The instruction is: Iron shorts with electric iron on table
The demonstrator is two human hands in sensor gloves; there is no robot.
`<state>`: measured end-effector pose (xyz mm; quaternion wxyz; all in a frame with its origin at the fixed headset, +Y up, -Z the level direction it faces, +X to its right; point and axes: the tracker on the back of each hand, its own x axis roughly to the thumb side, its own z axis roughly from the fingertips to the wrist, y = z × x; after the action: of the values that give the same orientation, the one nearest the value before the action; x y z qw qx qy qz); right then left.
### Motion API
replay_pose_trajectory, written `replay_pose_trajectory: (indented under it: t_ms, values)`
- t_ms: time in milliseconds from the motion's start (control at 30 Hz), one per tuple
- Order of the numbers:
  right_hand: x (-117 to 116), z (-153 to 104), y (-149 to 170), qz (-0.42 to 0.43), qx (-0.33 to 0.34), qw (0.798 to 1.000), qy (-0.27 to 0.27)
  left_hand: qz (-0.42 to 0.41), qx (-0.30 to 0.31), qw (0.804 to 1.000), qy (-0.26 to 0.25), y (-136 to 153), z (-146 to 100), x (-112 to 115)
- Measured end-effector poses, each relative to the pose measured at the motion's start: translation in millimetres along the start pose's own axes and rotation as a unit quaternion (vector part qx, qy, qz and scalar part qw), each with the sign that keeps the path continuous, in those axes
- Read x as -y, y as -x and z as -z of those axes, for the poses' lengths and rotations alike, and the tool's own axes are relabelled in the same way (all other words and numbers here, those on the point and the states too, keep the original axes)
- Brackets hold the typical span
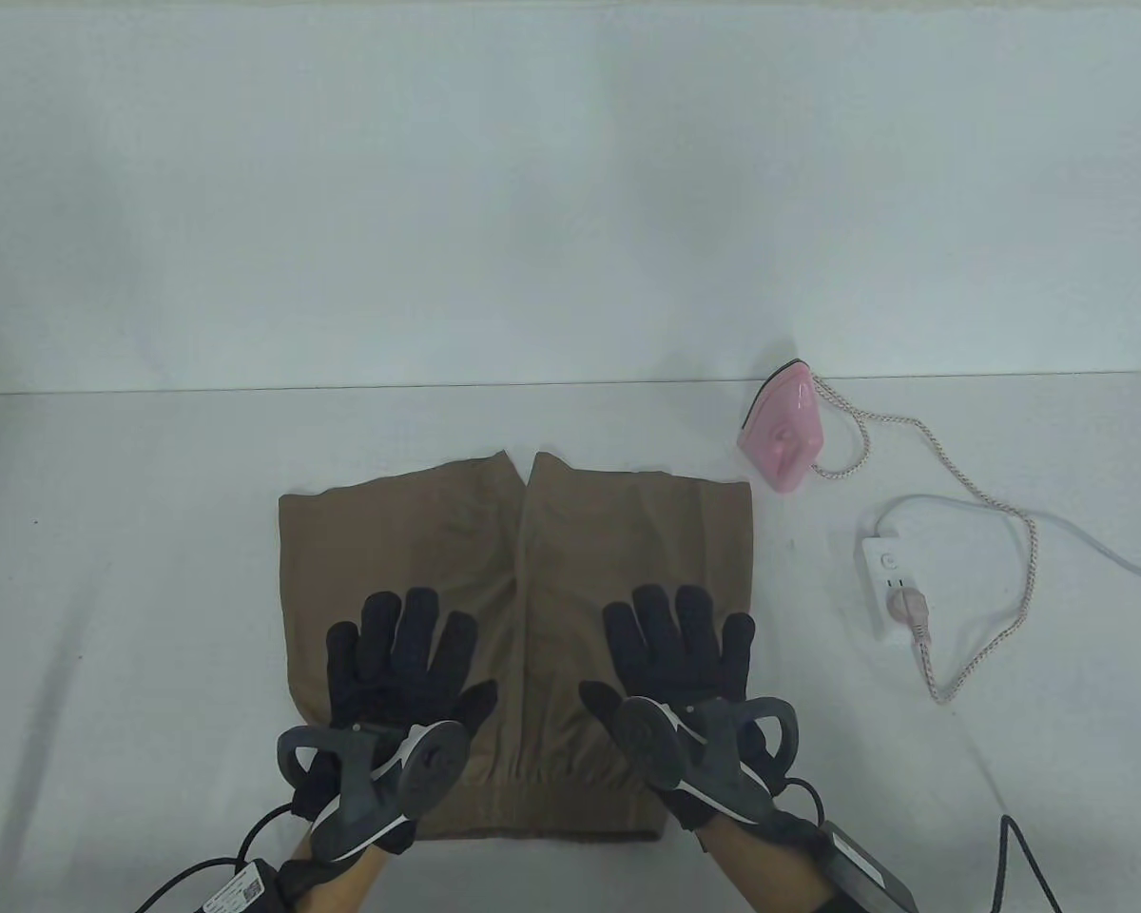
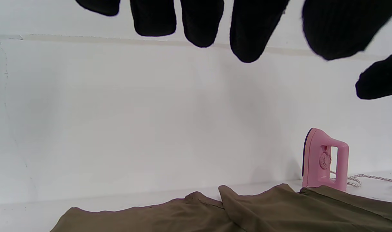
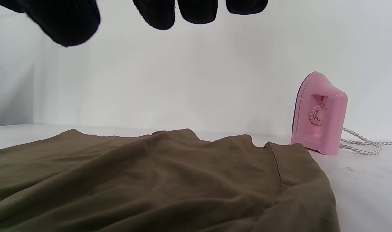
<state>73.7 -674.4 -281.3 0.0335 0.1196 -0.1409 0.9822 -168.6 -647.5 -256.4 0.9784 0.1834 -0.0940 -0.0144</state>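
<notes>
Brown shorts (image 1: 532,542) lie flat on the white table (image 1: 133,571), waistband toward me, legs pointing away. They also show in the left wrist view (image 2: 247,209) and the right wrist view (image 3: 157,180). My left hand (image 1: 395,656) is open with fingers spread over the left half of the shorts. My right hand (image 1: 680,647) is open with fingers spread over the right half. In both wrist views the fingertips (image 2: 247,38) (image 3: 157,13) hang clear above the cloth. A pink iron (image 1: 782,436) stands on its heel to the right beyond the shorts, also in the wrist views (image 2: 324,159) (image 3: 318,114).
A white power strip (image 1: 889,585) lies right of the shorts with the iron's pink plug (image 1: 908,609) in it. The braided cord (image 1: 970,533) loops across the table's right side. A white wall (image 1: 570,190) stands behind the table.
</notes>
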Motion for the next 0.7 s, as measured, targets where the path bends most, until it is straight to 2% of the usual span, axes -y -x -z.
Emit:
replay_pose_trajectory:
  t_ms: [700]
  values:
    - [-0.3, -0.7, 0.1, 0.004, -0.005, 1.000, -0.005, -0.003, -0.002, 1.000, -0.005, 2.3, -1.6, -1.5]
